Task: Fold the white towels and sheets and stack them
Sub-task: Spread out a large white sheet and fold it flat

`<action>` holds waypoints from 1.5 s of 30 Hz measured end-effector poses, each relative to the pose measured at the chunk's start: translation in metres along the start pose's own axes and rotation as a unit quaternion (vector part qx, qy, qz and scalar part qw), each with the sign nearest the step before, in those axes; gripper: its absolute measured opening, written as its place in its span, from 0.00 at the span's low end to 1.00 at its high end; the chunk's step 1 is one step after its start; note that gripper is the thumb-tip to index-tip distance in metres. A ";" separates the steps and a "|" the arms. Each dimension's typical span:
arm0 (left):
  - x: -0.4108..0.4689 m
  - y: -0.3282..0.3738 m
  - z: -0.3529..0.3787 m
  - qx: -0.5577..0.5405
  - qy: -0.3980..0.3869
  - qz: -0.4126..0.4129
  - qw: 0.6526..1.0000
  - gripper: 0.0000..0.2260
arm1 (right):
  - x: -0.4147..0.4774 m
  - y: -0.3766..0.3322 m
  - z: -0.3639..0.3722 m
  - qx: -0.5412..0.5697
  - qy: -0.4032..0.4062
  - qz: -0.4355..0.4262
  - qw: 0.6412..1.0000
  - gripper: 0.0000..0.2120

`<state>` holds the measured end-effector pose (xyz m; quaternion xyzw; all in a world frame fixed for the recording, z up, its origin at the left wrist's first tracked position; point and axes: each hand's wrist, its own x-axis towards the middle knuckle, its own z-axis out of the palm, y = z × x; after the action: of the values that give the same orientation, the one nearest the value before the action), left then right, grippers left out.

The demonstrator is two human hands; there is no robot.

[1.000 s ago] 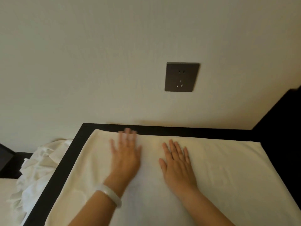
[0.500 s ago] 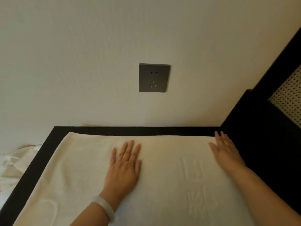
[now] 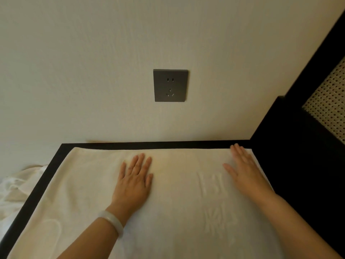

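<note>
- Cream, faintly textured wall, bearing one dark grey wall socket.
- Straight below the socket: black table top, far edge set against the wall, visible only as a dark border along the far and left sides.
- Spread flat over that top, below the socket: white towel, far hem parallel to the wall and just short of the black far edge.
- Woven into the towel, below and right of the socket: raised characters, too faint to read.
- Well below and far left of the socket: crumpled white linen, lying off the left edge of the table top.
- Right of the socket: black furniture frame, meeting the right end of the table top and enclosing a woven cane panel.
- Left hand: palm down on the towel, below and slightly left of the socket; fingers straight and only slightly parted, pointing toward the wall; nothing gripped.
- Pale bangle around the left wrist, forearm entering from the lower edge.
- Right hand: palm down on the far right corner of the towel, below and right of the socket; fingers straight and close together, tips at the far hem, thumb splayed toward the socket side; nothing gripped.
- Both hands well apart, the raised characters between them.
</note>
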<state>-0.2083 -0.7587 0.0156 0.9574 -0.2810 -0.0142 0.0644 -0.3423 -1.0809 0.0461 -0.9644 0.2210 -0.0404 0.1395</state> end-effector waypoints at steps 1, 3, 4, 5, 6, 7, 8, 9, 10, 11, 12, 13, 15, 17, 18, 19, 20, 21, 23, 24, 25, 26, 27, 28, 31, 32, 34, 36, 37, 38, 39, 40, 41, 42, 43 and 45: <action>0.002 -0.007 -0.002 0.008 0.001 -0.005 1.000 0.33 | -0.012 -0.014 0.002 -0.001 -0.004 -0.038 0.999 0.33; 0.004 -0.022 -0.008 0.001 0.007 -0.011 1.000 0.34 | -0.037 -0.042 0.016 -0.019 -0.034 -0.104 0.994 0.32; 0.005 -0.030 -0.010 0.001 0.002 -0.019 1.000 0.34 | -0.049 -0.054 0.025 -0.029 -0.055 -0.123 0.990 0.32; 0.007 -0.035 -0.012 0.009 -0.012 -0.033 0.999 0.34 | -0.060 -0.064 0.034 -0.043 -0.069 -0.131 0.988 0.32; 0.009 -0.036 -0.016 0.021 -0.026 -0.050 0.998 0.32 | -0.068 -0.073 0.040 -0.052 -0.075 -0.129 0.987 0.32; 0.009 -0.032 -0.020 0.038 -0.037 -0.065 0.996 0.31 | -0.073 -0.079 0.046 -0.057 -0.069 -0.119 0.989 0.33; 0.007 -0.022 -0.024 0.055 -0.039 -0.073 0.995 0.30 | -0.074 -0.083 0.050 -0.061 -0.057 -0.101 0.991 0.34; 0.001 -0.005 -0.028 0.062 -0.028 -0.065 0.996 0.30 | -0.072 -0.087 0.054 -0.074 -0.045 -0.077 0.993 0.33; -0.010 0.015 -0.030 0.053 -0.009 -0.033 0.998 0.31 | -0.069 -0.094 0.057 -0.083 -0.040 -0.048 0.995 0.31; -0.024 0.036 -0.025 0.037 -0.002 0.015 0.999 0.30 | -0.067 -0.104 0.059 -0.082 -0.038 -0.021 0.996 0.30; -0.040 0.055 -0.017 0.021 -0.004 0.062 0.998 0.27 | -0.067 -0.116 0.058 -0.076 -0.036 -0.005 0.996 0.30; -0.056 0.070 -0.014 0.008 -0.012 0.086 0.996 0.26 | -0.069 -0.127 0.055 -0.060 -0.032 -0.009 0.998 0.29; -0.076 0.079 -0.014 -0.009 -0.032 0.082 0.996 0.25 | -0.080 -0.136 0.055 -0.031 -0.020 -0.057 0.998 0.26; -0.082 0.068 -0.013 -0.009 -0.008 0.068 0.998 0.25 | -0.095 -0.116 0.050 -0.022 -0.015 -0.096 0.995 0.27; -0.084 0.061 -0.014 -0.006 0.002 0.056 0.998 0.27 | -0.101 -0.097 0.048 -0.019 -0.009 -0.083 0.996 0.27; -0.086 0.054 -0.016 -0.011 -0.001 0.040 0.999 0.28 | -0.107 -0.075 0.044 -0.025 -0.011 -0.054 0.998 0.28; -0.087 0.050 -0.019 -0.015 -0.010 0.021 1.000 0.30 | -0.112 -0.051 0.040 -0.036 -0.005 -0.021 0.999 0.28; -0.088 0.049 -0.021 -0.015 -0.024 0.005 1.000 0.32 | -0.117 -0.030 0.035 -0.053 -0.004 0.016 0.998 0.28; -0.091 0.053 -0.018 0.010 -0.042 -0.017 0.999 0.37 | -0.128 -0.004 0.023 -0.061 -0.017 0.090 0.994 0.29; -0.094 0.060 -0.018 0.017 -0.054 -0.025 0.998 0.39 | -0.130 0.001 0.019 -0.062 -0.023 0.119 0.991 0.30; -0.099 0.071 -0.017 0.018 -0.062 -0.026 0.998 0.40 | -0.131 -0.003 0.015 -0.062 -0.022 0.137 0.988 0.31; -0.105 0.084 -0.017 0.021 -0.070 -0.014 0.997 0.40 | -0.132 -0.013 0.014 -0.054 -0.013 0.140 0.989 0.31; -0.113 0.095 -0.017 0.028 -0.067 0.013 0.997 0.38 | -0.133 -0.030 0.014 -0.045 0.003 0.125 0.991 0.31; -0.121 0.104 -0.016 0.020 -0.065 0.035 0.997 0.34 | -0.137 -0.052 0.017 -0.047 0.013 0.088 0.995 0.30; -0.132 0.108 -0.014 0.000 -0.033 0.071 0.997 0.27 | -0.166 -0.114 0.037 -0.039 0.003 -0.053 0.998 0.27; -0.133 0.106 -0.013 -0.009 -0.031 0.067 0.997 0.27 | -0.178 -0.120 0.041 -0.042 -0.020 -0.076 0.996 0.27; -0.132 0.102 -0.009 -0.013 -0.027 0.058 0.998 0.28 | -0.186 -0.102 0.042 -0.033 -0.028 -0.059 0.997 0.29; -0.130 0.100 -0.003 0.003 -0.036 0.057 0.998 0.32 | -0.188 -0.061 0.039 -0.049 -0.013 -0.001 0.999 0.29; -0.129 0.100 0.001 0.008 -0.034 0.058 0.998 0.32 | -0.189 -0.039 0.035 -0.066 -0.002 0.031 0.997 0.28; -0.129 0.099 0.004 0.009 -0.030 0.057 0.998 0.33 | -0.192 -0.021 0.031 -0.071 0.004 0.066 0.995 0.28; -0.128 0.099 0.006 0.009 -0.027 0.058 0.998 0.33 | -0.194 -0.009 0.025 -0.069 0.005 0.102 0.992 0.29; -0.128 0.099 0.007 0.009 -0.024 0.057 0.998 0.33 | -0.195 -0.003 0.020 -0.069 0.001 0.136 0.988 0.29; -0.128 0.099 0.008 0.009 -0.019 0.056 0.998 0.33 | -0.193 -0.005 0.016 -0.076 -0.004 0.162 0.984 0.30; -0.128 0.099 0.009 0.008 -0.015 0.053 0.998 0.33 | -0.190 -0.013 0.015 -0.083 0.000 0.175 0.981 0.31; -0.128 0.099 0.011 0.011 -0.013 0.052 0.999 0.33 | -0.185 -0.027 0.016 -0.084 0.007 0.169 0.982 0.31; -0.127 0.100 0.012 0.013 -0.014 0.050 0.999 0.33 | -0.176 -0.065 0.028 -0.074 0.017 0.090 0.993 0.31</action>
<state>-0.3697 -0.7754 0.0153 0.9426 -0.3297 -0.0207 0.0486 -0.4697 -0.9409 0.0346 -0.9474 0.3116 -0.0273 0.0674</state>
